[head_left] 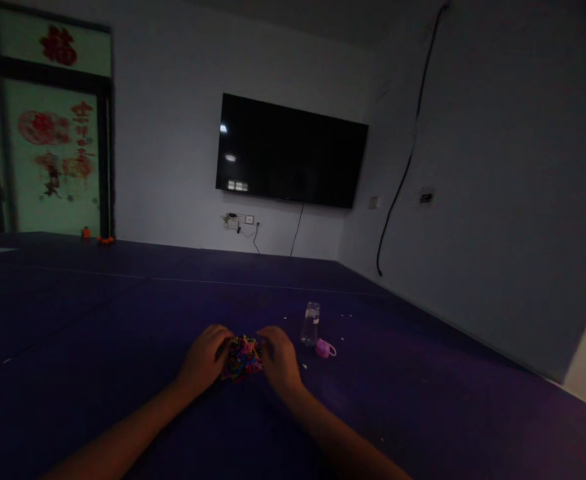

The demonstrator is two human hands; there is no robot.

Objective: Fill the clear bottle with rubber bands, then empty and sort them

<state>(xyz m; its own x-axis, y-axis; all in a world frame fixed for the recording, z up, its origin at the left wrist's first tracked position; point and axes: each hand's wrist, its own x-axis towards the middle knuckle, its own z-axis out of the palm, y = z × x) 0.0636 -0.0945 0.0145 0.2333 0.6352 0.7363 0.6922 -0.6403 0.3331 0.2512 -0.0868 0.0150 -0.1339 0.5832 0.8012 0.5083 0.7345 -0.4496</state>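
A small tangled heap of multicoloured bands or strings (244, 357) lies on the dark purple surface (173, 307). My left hand (207, 359) curves round its left side, fingertips at the heap's upper left edge. On the right side, my right hand (279, 358) is bent inward with its fingertips touching the heap. Both hands have their fingers curled; whether they pinch any strands cannot be made out. Right of my right hand stands a clear open bottle (311, 324), with a pink lid with a loop (325, 348) beside its base.
Small white scraps (305, 366) are scattered near the bottle. A black television (293, 152) hangs on the far wall above sockets and cables. Orange objects (105, 240) sit by the glass door at the far left. A black cable (397, 193) runs down the right wall.
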